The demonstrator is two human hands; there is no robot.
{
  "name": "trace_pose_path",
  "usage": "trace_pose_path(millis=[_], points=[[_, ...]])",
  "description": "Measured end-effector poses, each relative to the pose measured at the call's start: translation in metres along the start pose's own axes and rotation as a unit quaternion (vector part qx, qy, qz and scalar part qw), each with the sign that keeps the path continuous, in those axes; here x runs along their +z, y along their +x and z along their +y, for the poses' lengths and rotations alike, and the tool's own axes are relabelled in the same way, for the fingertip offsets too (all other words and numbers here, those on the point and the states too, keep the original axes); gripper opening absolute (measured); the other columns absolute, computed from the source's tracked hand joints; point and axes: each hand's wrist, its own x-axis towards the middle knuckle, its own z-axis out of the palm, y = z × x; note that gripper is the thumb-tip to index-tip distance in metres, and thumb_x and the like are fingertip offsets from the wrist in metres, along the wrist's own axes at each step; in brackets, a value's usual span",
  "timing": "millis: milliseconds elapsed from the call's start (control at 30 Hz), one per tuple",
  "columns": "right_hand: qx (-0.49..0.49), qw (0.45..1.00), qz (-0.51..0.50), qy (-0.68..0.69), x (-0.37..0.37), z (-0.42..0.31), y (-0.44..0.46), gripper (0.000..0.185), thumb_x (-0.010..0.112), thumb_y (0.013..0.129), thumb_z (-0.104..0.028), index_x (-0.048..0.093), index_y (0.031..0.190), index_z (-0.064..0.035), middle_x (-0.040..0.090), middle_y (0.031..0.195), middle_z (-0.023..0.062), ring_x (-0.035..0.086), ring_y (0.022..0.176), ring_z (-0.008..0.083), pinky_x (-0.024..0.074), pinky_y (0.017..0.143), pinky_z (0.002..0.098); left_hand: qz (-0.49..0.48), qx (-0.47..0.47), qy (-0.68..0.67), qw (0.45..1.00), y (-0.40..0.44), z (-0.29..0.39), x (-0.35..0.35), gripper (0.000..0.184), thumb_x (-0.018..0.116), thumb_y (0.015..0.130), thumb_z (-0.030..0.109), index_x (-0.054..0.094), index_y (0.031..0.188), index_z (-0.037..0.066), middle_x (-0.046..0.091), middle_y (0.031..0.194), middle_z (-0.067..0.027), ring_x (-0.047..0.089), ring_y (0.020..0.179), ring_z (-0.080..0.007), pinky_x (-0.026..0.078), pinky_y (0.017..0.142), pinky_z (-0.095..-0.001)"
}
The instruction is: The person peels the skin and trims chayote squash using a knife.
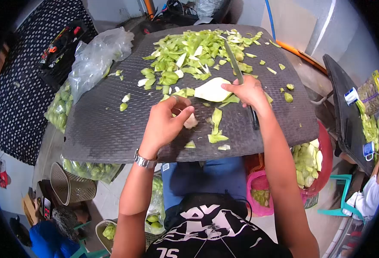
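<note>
My right hand [250, 91] is closed round a knife [233, 58], its blade pointing up and away and its black handle end showing below the hand. The thumb of that hand also touches a peeled, pale vegetable [213, 89]. My left hand [171, 120], with a metal watch on its wrist, is at the left of the vegetable, apart from it, fingers curled. A small pale piece [191, 121] shows beside its thumb; whether the hand holds it is unclear. Green peelings [216, 124] lie between the hands, and a large heap of peelings [185, 53] lies beyond them on the dark woven table [107, 124].
A clear plastic bag [97, 58] lies at the table's left edge, above bagged green vegetables [59, 107]. Below the right edge are a red basin [325, 150] with peeled pieces and a pink container [251, 198]. Other people sit at lower left [52, 241] and far right [368, 195].
</note>
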Motion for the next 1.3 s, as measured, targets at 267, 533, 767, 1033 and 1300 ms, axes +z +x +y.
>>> trace_pose_path(millis=[267,533,767,1033,1300], points=[[-0.007,0.98,-0.122,0.155,0.042,0.018,0.02,0.041,0.096,0.072,-0.022,0.064,0.086,-0.001,0.056,0.067,-0.0003,0.05,0.046,0.0099,0.0415,0.039,0.0284,-0.025,-0.027,0.089,0.995,0.006,-0.02,0.026,0.034,0.077,0.093,0.029,0.077,0.102,-0.003,0.077,0.087,-0.0204,0.078,0.079,-0.0268,0.06,0.075,-0.0363],[-0.007,0.947,-0.181,0.267,0.034,0.01,-0.006,0.03,0.091,0.08,-0.021,0.065,0.088,-0.007,0.061,0.072,-0.0017,0.052,0.053,0.0053,0.0397,0.043,0.0238,0.018,-0.148,-0.232,0.961,-0.017,-0.021,0.031,0.035,0.073,0.099,0.028,0.071,0.117,-0.002,0.075,0.095,-0.0078,0.07,0.083,-0.0159,0.057,0.071,-0.0339],[-0.014,0.888,-0.255,0.382,0.04,-0.006,-0.049,0.034,0.087,0.085,-0.024,0.07,0.104,-0.0015,0.065,0.073,0.0001,0.052,0.049,0.0055,0.0412,0.042,0.0235,0.165,-0.083,-0.63,0.754,-0.018,-0.012,0.064,0.034,0.064,0.103,0.027,0.061,0.124,0.001,0.071,0.113,-0.0146,0.069,0.106,-0.0248,0.055,0.096,-0.0393],[-0.172,0.984,-0.021,0.052,0.046,-0.032,-0.119,0.045,0.08,0.09,-0.044,0.067,0.098,-0.0011,0.071,0.086,0.0206,0.071,0.074,0.0361,0.0556,0.069,0.0471,0.093,-0.143,-0.811,0.559,-0.023,-0.023,0.076,0.044,0.053,0.099,0.027,0.058,0.128,-0.006,0.068,0.124,-0.0213,0.065,0.116,-0.0386,0.05,0.109,-0.0489],[-0.32,0.945,0.035,-0.052,0.063,-0.002,-0.175,0.101,0.071,0.084,-0.072,0.042,0.155,-0.006,0.069,0.11,0.0241,0.073,0.089,0.0457,0.0604,0.073,0.0522,0.121,-0.123,-0.769,0.615,-0.041,-0.039,0.06,0.043,0.055,0.102,0.039,0.062,0.127,0.005,0.07,0.123,-0.0148,0.069,0.113,-0.0317,0.054,0.102,-0.0489]])
